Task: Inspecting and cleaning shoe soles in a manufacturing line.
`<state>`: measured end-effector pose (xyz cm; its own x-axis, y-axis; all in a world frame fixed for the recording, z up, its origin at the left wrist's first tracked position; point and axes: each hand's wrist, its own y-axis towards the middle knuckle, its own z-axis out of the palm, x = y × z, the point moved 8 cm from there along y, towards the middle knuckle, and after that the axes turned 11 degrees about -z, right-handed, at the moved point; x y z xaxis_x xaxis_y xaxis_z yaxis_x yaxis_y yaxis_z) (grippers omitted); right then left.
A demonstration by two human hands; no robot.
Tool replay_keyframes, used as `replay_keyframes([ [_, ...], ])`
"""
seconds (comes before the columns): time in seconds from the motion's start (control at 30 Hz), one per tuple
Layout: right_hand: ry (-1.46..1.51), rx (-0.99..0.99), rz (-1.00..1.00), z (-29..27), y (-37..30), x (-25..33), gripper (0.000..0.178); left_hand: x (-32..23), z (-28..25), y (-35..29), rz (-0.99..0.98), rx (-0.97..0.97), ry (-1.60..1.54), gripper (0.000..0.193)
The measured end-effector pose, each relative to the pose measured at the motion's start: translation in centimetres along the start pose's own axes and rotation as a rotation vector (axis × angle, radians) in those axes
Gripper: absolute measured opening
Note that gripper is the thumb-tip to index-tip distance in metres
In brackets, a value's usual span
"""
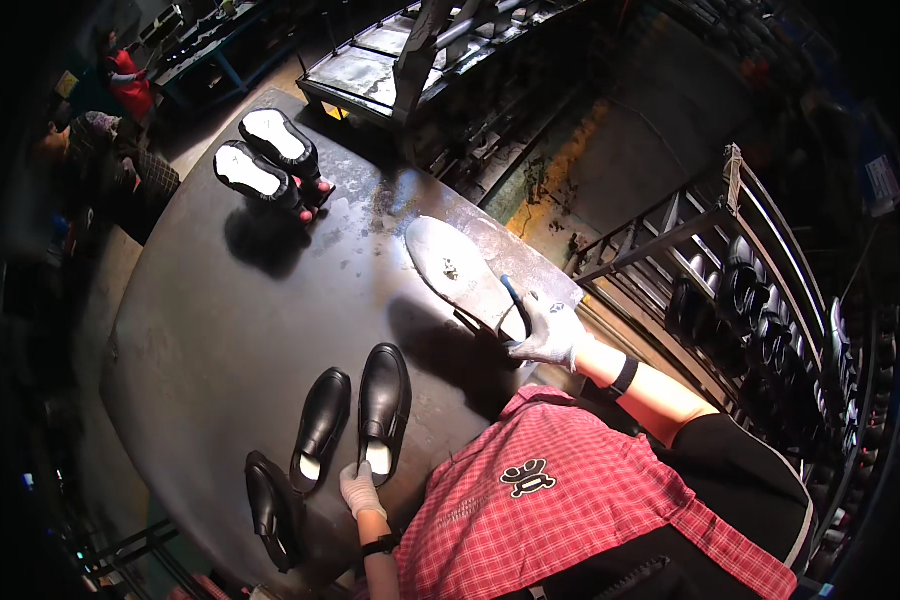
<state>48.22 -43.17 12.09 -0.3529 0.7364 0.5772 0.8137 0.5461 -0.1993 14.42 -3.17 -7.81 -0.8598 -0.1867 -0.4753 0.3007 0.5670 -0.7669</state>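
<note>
My left hand (360,492), in a pale glove, has its fingers closed at the heel of a black slip-on shoe (385,395) with a light insole. A second black slip-on shoe (322,420) stands just left of it, and another black shoe (269,510) lies near the table's left front edge. My gloved right hand (548,332) grips the near end of a pale, worn, sole-shaped plate (455,262), thumb and fingers on either side. A narrow blue thing (511,290) shows at its fingertips; its kind is unclear. The plate's underside is in dark shadow.
On the grey metal table (200,360), two sole-up forms with white tops (278,135) stand at the far left. A metal rack (705,240) with several black shoes is at right. A frame with flat trays (370,75) lies beyond. A person in red (130,85) is far left.
</note>
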Motion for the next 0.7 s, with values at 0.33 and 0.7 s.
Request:
replay_keyframes([
  [0.33,0.318,-0.043,0.237,13.0,-8.7,-11.6,0.083,-6.4,7.5,-7.7,-0.097,0.169,-0.218,0.052],
  [0.7,0.229,-0.049,0.103,11.6,-6.9,-10.6,0.037,-22.4,14.9,-12.7,0.062,0.503,-0.616,0.042],
])
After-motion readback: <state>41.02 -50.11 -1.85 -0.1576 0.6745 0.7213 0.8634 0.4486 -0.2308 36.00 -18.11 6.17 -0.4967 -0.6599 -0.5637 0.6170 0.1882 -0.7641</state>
